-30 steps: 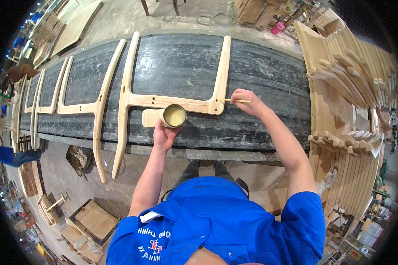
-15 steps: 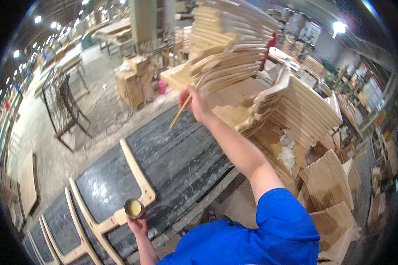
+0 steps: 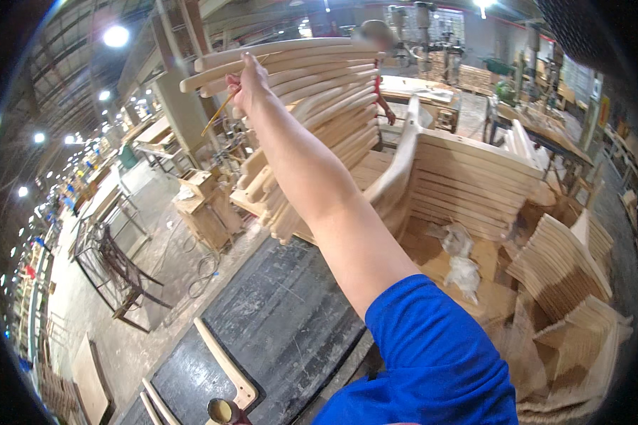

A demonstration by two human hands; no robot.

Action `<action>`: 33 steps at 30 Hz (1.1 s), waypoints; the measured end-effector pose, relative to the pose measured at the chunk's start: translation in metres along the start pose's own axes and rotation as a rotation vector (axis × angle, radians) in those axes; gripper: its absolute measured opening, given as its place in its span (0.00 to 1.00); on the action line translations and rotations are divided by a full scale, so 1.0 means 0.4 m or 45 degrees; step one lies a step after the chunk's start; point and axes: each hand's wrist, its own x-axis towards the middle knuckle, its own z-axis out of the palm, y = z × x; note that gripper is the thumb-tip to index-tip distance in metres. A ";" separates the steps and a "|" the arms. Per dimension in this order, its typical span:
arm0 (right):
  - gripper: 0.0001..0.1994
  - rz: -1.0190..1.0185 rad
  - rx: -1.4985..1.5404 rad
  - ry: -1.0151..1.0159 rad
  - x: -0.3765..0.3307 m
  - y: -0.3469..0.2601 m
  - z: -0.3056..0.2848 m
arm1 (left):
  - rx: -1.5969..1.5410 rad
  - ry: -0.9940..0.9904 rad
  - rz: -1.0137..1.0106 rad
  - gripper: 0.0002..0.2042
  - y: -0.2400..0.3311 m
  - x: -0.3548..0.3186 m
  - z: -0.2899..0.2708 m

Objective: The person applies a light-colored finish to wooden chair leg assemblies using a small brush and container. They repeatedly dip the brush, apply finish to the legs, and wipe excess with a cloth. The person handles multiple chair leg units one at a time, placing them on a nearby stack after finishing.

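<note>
Right hand is gripping one stick beyond the table; over it, one cup is containing yellowish matter (left hand's grip: cannot tell).

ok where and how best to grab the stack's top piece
Probably grip the top piece near its left end, coming from the left: that rounded end juts past most of the stack below. The right hand is near there but holds a stick.
</note>
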 end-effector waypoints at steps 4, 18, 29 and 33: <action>0.20 0.091 0.054 -0.054 0.110 -0.015 0.006 | 0.047 0.129 0.068 0.21 0.007 -0.033 0.022; 0.12 0.102 -0.033 -0.125 0.284 -0.009 0.005 | 0.149 0.309 0.099 0.21 -0.024 -0.100 0.075; 0.10 -0.081 0.109 -0.218 0.235 -0.056 0.004 | 0.145 0.308 0.088 0.21 -0.030 -0.126 0.030; 0.11 -0.083 0.038 -0.331 0.143 -0.104 -0.014 | 0.142 0.284 0.074 0.21 -0.038 -0.131 0.010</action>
